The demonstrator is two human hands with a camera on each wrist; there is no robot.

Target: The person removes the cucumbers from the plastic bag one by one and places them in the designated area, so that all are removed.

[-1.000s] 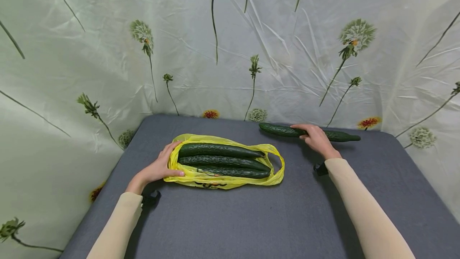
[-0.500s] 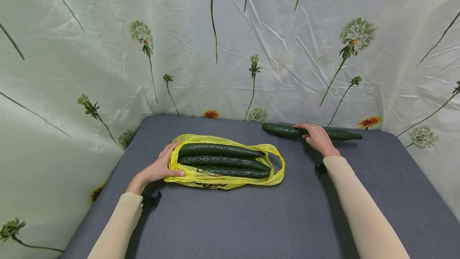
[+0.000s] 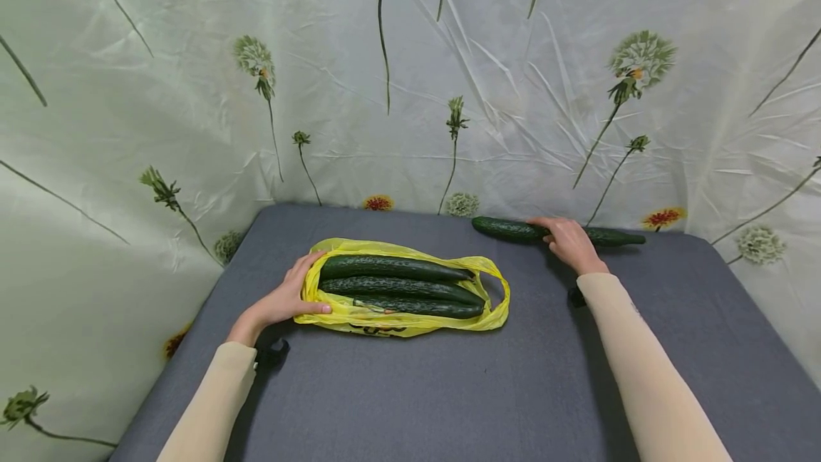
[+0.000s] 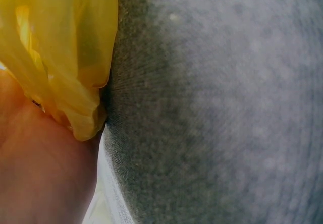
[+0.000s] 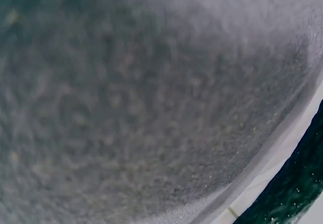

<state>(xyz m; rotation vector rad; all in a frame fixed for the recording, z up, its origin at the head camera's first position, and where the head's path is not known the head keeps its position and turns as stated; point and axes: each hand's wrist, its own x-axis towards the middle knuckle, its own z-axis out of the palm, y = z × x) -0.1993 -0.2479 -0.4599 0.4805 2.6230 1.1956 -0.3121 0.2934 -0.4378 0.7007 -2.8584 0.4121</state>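
With the right hand [image 3: 571, 244], gripping a loose cucumber [image 3: 509, 229] near its middle, clamped on it from above with fingers curled over, and leaving both ends exposed to either side. Holding it beyond and to the right of a yellow bag [image 3: 381, 322], well apart from the bag, lengthwise along the far edge of the grey bench [image 3: 436, 398]. Cannot tell whether touching the bench or slightly raised. In the right wrist view, mostly blurred bench, with dark green skin across the lower right corner.

With the left hand [image 3: 282, 299], clamped on the left end of the yellow bag, with fingers spread toward its far side and thumb laid over its near rim. Pressed against bunched plastic there, as seen from the left wrist.

Packed side by side within the yellow bag: three cucumbers [image 3: 404, 287], lying left to right and showing through the open mouth. Stretched out at the bag's right end: a handle loop [image 3: 504, 298]. Printed in black along its near side: lettering [image 3: 377, 331], partly folded under and unreadable.

Nearer than the bag, to its left and right: two pale sleeves [image 3: 651, 366]. Hanging upright beyond the bag: a pale, creased curtain [image 3: 333, 55], printed with dandelions.
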